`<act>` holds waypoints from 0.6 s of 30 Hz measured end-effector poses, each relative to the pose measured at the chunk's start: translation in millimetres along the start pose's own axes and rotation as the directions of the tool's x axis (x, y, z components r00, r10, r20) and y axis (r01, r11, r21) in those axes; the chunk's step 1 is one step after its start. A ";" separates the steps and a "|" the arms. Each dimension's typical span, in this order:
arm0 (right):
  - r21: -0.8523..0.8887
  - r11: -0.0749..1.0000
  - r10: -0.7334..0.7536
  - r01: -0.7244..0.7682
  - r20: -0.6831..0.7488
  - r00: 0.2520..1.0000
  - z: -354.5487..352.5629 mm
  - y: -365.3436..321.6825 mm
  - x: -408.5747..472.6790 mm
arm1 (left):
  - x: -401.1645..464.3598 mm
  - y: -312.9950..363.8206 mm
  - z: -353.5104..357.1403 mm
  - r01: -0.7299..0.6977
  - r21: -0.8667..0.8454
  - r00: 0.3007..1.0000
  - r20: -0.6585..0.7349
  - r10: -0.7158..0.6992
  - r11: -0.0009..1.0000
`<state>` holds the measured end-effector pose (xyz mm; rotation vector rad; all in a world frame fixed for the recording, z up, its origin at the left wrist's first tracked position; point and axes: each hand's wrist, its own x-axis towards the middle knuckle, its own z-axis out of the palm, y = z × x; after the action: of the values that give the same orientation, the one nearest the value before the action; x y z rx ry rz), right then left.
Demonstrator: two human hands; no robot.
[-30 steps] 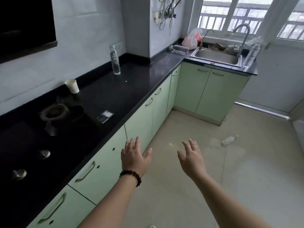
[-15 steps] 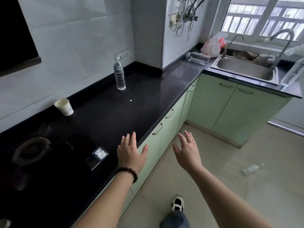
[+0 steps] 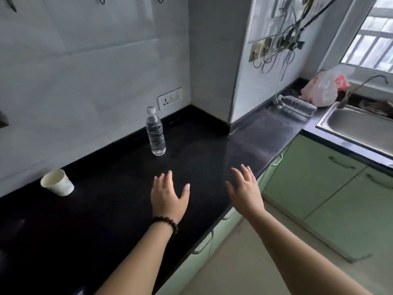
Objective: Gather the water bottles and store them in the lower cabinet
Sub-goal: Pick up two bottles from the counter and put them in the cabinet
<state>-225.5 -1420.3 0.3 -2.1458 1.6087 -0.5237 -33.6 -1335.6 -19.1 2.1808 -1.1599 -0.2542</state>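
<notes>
Both hands advanced over countertop [image 3: 106,209]: left hand [image 3: 169,195], right hand [image 3: 246,191] spread, empty; upright water bottle [image 3: 155,133] near (careless reach could topple it).

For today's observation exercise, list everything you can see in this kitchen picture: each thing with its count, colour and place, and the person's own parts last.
Water bottles: 2, clear; upright bottle near the back wall, lying bottle beside the sink.
Paper cup: 1, white, on its side, left on the counter.
Counter: 1, black, L-shaped.
Sink: 1, steel, right end.
Plastic bag: 1, white and red, behind the lying bottle.
Wall socket: 1, white, behind the upright bottle.
Lower cabinet doors: several, pale green, all closed.
Bracelet: 1, dark beads, left wrist.
Left hand: open, over the counter.
Right hand: open, over the counter edge.
</notes>
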 end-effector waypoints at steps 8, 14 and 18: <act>-0.043 0.997 -0.056 0.058 0.048 0.997 34.9 -22.2 96.0 | 137.7 -10.4 12.5 0.255 -0.341 0.954 -0.066 -0.293 0.905; -0.066 0.996 -0.058 0.063 0.065 0.996 56.8 -37.5 143.3 | 225.7 -31.3 23.6 0.297 -0.518 0.932 -0.027 -0.363 0.802; -0.079 0.995 -0.050 0.055 0.066 0.997 62.2 -37.2 162.7 | 262.0 -38.4 36.0 0.243 -0.590 0.949 -0.018 -0.313 0.770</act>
<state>-119.8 -1561.5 -23.9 -2.2460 1.5673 -0.4082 130.9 -1545.4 -38.1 1.7684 -0.5726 -0.5308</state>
